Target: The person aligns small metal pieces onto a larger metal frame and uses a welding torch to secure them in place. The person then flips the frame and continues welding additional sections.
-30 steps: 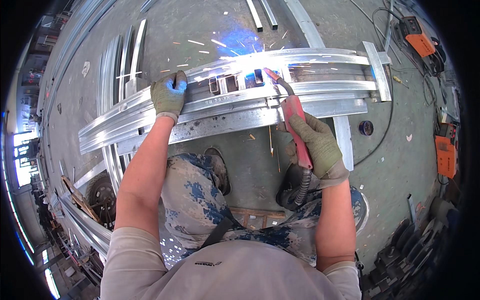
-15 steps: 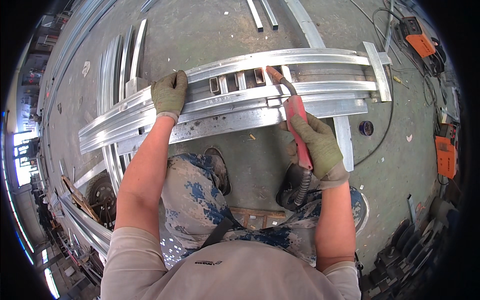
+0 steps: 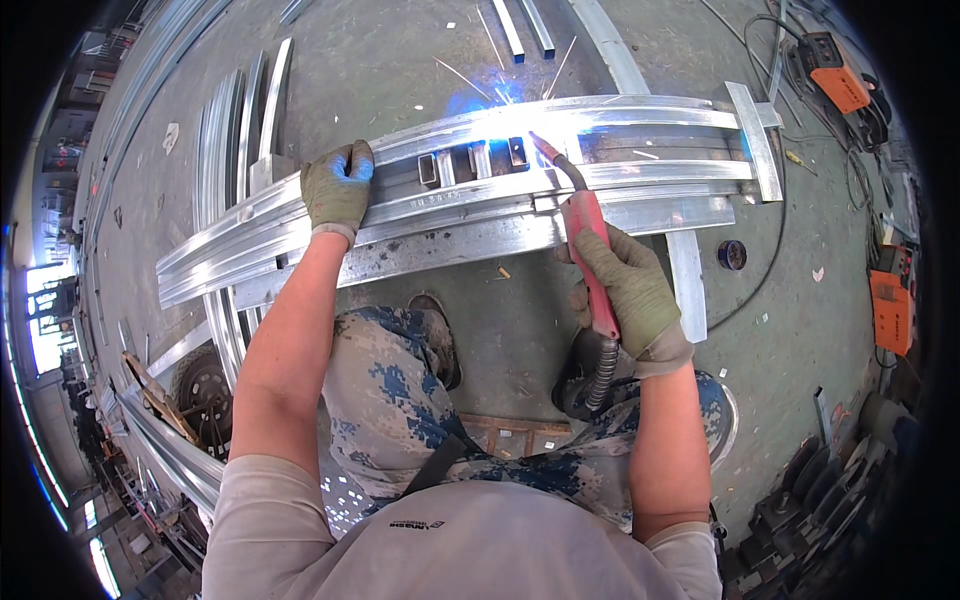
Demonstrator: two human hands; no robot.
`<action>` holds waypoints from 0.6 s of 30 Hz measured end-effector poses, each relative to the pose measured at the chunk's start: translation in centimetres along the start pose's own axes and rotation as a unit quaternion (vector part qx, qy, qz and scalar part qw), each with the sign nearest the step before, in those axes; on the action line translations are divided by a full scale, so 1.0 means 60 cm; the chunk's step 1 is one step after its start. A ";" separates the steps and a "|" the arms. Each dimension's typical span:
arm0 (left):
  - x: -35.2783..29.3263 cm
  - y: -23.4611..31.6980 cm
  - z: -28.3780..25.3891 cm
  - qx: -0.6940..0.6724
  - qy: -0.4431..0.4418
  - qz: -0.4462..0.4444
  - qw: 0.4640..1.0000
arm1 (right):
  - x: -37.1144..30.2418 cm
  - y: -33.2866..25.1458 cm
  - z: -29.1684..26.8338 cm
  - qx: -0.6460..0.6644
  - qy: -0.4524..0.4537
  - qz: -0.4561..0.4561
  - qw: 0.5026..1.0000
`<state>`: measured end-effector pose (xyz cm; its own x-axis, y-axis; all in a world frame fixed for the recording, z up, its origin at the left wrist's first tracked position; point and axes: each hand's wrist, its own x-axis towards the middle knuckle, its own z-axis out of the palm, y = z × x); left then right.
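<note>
My gloved right hand (image 3: pixel 632 290) is wrapped round the red handle of a welding torch (image 3: pixel 590 255). The torch's copper-coloured nozzle points up and left at the far metal rail (image 3: pixel 430 137), where a bright blue-white arc throws sparks. My gloved left hand (image 3: pixel 338 190) lies over the rails left of the arc, fingers curled on the far rail's edge; what its fingertips grip is partly hidden. Short pieces of square tube (image 3: pixel 428 170) stand between the far rail and the nearer rail (image 3: pixel 480 190). A flat metal strip (image 3: pixel 754 142) crosses the rails' right end.
Two orange machines (image 3: pixel 840 75) with cables stand on the right. A small round tin (image 3: pixel 732 256) sits on the floor right of the rails. Loose metal profiles (image 3: pixel 250 120) lie at the left and far side. A wheel (image 3: pixel 205 400) is at the lower left.
The welding arc has lit at the torch tip, with sparks and blue glare. The torch and my right hand have shifted slightly left. My left hand stays in place.
</note>
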<state>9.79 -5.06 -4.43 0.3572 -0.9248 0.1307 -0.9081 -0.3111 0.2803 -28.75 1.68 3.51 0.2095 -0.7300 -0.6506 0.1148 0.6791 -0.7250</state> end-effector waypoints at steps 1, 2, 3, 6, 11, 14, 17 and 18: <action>0.000 0.001 -0.001 0.000 -0.005 -0.004 1.000 | 0.000 0.001 0.000 -0.002 0.000 -0.002 1.000; -0.001 0.000 0.001 -0.004 0.003 -0.001 1.000 | 0.000 0.002 -0.001 -0.004 0.003 -0.003 1.000; -0.002 -0.002 0.003 -0.009 0.010 0.002 1.000 | 0.001 0.002 -0.001 -0.005 0.006 -0.003 1.000; 0.000 -0.004 0.005 -0.006 0.011 0.008 1.000 | 0.001 0.003 -0.002 -0.008 0.008 -0.004 1.000; -0.002 -0.007 0.006 -0.009 0.020 0.009 1.000 | -0.002 -0.001 0.001 0.000 0.002 -0.003 1.000; -0.005 0.001 -0.002 -0.014 0.010 0.007 1.000 | -0.004 -0.001 0.000 0.009 0.010 -0.009 1.000; -0.006 0.002 -0.005 -0.017 0.008 0.011 1.000 | -0.006 -0.001 -0.002 0.017 0.019 -0.016 1.000; -0.006 0.002 -0.005 -0.020 0.013 0.015 1.000 | -0.006 -0.001 -0.003 0.017 0.015 -0.015 1.000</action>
<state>9.64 -4.66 -4.15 0.3362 -0.9275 0.1633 -0.9093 -0.2745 0.3129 -29.00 1.87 3.73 0.1759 -0.7511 -0.6363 0.1533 0.6594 -0.7360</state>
